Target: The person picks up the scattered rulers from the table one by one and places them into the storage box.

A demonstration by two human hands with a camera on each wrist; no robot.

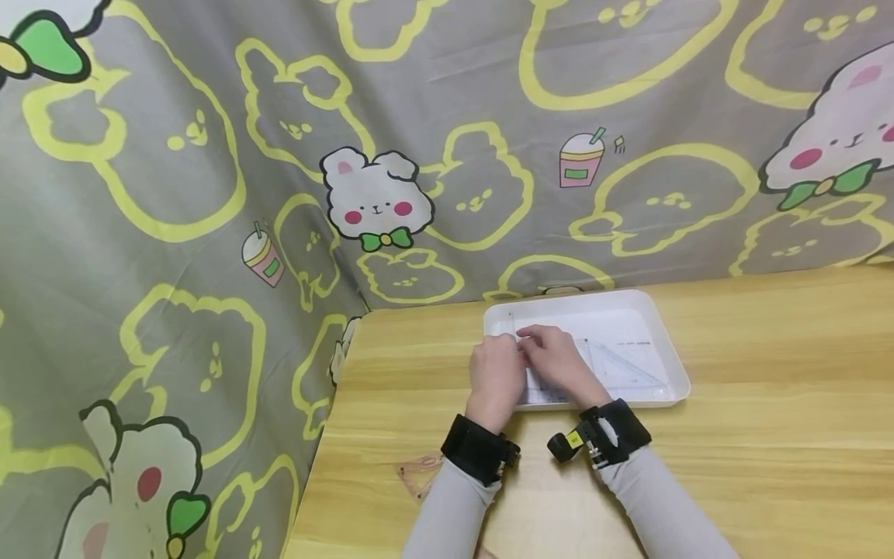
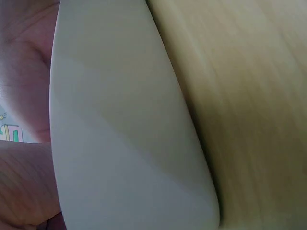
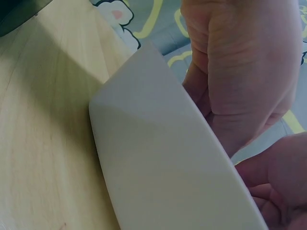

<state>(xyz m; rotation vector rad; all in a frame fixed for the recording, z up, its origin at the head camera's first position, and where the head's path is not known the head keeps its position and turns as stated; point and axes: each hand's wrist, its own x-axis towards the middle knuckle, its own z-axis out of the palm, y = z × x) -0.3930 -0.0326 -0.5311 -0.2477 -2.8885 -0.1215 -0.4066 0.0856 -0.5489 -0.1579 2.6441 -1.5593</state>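
Observation:
A white tray (image 1: 667,388) stands against the curtain; its outer wall (image 2: 124,115) fills much of the left wrist view. Over the tray's left part, my left hand (image 1: 497,376) is bent down with its fingers mostly hidden. Close beside it, my right hand (image 1: 556,359) reaches leftward, its fingertips meeting the left hand's. Whatever may lie between the fingers is hidden, also in the wrist views, where the tray wall (image 3: 158,139) covers the fingertips. Inside the tray lie a clear set square (image 1: 625,365) and a clear straight strip (image 1: 511,320), perhaps a ruler.
A pinkish see-through flat piece (image 1: 417,472) lies on the wooden table (image 1: 782,396), partly behind the left forearm. A grey patterned curtain (image 1: 475,93) hangs along the table's back and left side. Each wrist wears a black strap (image 1: 478,450) with a camera.

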